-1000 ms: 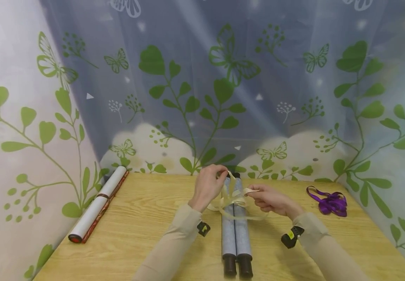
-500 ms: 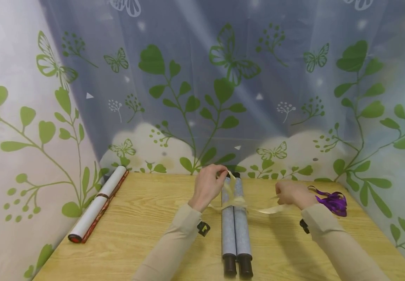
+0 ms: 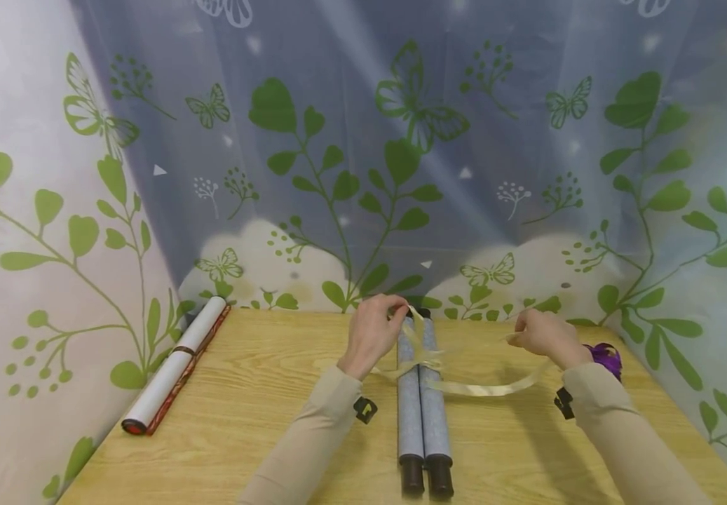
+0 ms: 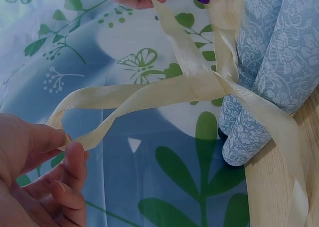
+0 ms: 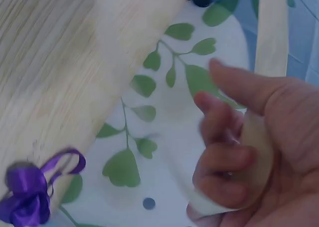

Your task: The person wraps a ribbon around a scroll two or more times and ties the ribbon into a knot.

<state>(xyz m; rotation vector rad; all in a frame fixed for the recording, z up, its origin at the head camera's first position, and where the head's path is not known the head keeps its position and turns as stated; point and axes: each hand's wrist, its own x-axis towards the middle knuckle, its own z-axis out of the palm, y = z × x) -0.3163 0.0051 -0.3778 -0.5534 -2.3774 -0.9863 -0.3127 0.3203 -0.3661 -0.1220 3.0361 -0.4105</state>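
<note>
Ribbon of glossy cream satin [image 3: 496, 388] crosses the middle of two pale-blue, floral-patterned cylindrical rolls [image 3: 410, 421] with dark brown end knobs [image 3: 412, 475], which lie side by side at the lower centre of the head view on a yellow wood-grained counter [image 3: 262, 379]. The left hand [image 3: 372, 330], near the rolls' far ends, pinches a loop of the ribbon between thumb and forefinger, its other fingers loosely bent. At centre right, the right hand [image 3: 546, 337] is raised, its fingers curled round another length, which sags towards the rolls; the right wrist view shows this stretch running across the palm, somewhat blurred. Just beyond the right wrist, partly hidden, sits a bunched shiny purple ribbon [image 3: 608, 359]. At lower left rests a long white roll with a red patterned edge [image 3: 161, 389], a dark band round its middle.
</note>
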